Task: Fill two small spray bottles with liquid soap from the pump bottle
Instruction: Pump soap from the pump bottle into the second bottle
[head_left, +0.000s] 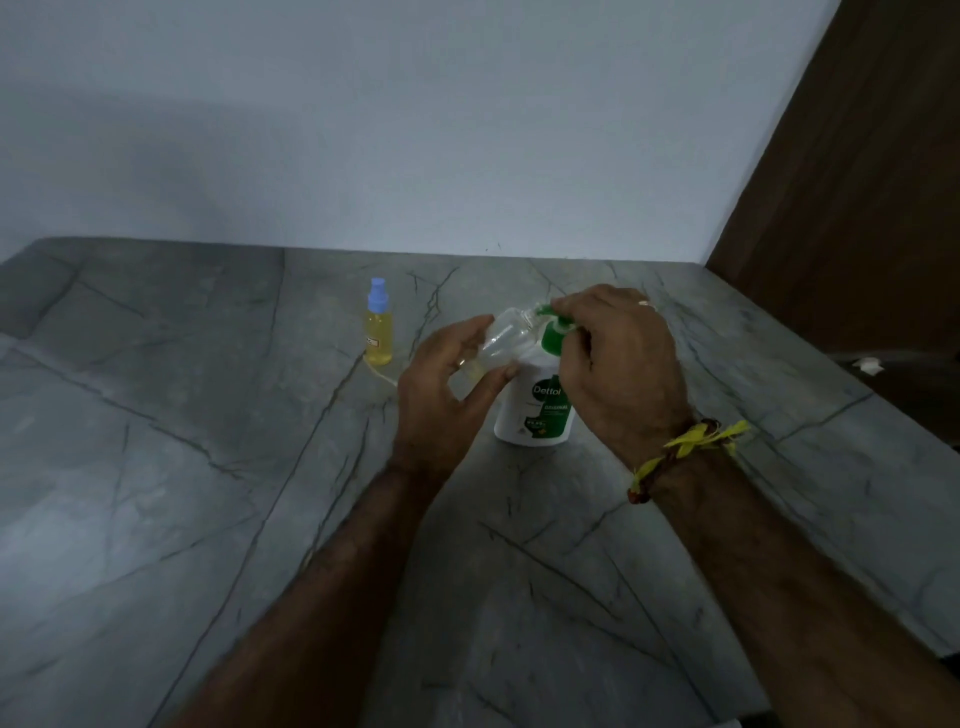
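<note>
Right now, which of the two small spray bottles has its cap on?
The yellow-filled spray bottle standing alone on the counter: its blue cap is on. The clear bottle tilted in the left hand is uncapped.

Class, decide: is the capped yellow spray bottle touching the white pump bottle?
Apart. The head view shows bare grey countertop between the capped yellow spray bottle and the white pump bottle.

Hidden and unclear parts

The right hand (618, 364) covers the pump (553, 325) top and part of the soap bottle (535, 410). The left hand (447, 384) hides the clear bottle's (506, 338) base. Whether its mouth touches the nozzle is unclear. The small label on the yellow bottle (378, 335) is unreadable. Both forearms run off the bottom edge.
</note>
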